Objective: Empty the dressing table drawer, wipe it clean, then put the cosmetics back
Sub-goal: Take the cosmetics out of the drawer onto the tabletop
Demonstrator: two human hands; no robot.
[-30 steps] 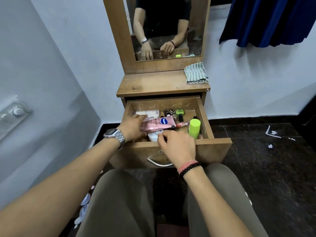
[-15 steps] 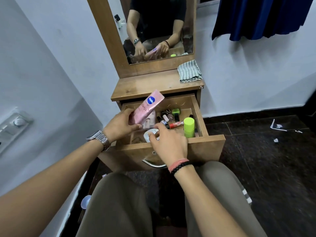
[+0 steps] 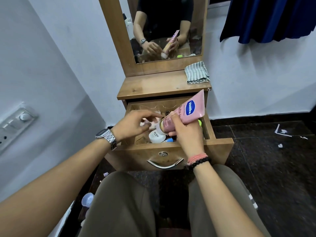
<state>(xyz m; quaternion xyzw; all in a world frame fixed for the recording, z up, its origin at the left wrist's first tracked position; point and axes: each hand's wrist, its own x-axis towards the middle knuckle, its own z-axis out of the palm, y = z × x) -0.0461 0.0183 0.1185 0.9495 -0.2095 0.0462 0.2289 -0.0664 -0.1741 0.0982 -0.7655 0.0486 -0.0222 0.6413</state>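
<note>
The dressing table [image 3: 164, 86] is being faced from a seated position, its bare wooden surface carrying only a folded striped cloth [image 3: 196, 72] at the back right corner, just below the mirror [image 3: 168, 28]. The drawer [image 3: 172, 151] is standing pulled out over the knees and is still being emptied — a white jar [image 3: 156, 136], a lime-green bottle [image 3: 199, 122] against the right wall and other small cosmetics (too crowded to be told apart) are lying inside.

A pink lotion tube [image 3: 186, 112] is being held above the drawer, tilted, its cap end pointing down and left, its crimped end up and right.

Two risks are being judged here. The tube is being gripped only near its cap, so a squeeze could be forcing lotion out if the cap is loose. A slip would be dropping it back onto the jar and the small items beneath.

The right hand [image 3: 185, 134] is being kept curled firmly round the tube's lower end, wrist bent over the drawer front. The left hand [image 3: 135, 124] is being held just beside the cap, fingers loosely curled and apparently holding nothing — whether they are touching the cap cannot be told.
</note>
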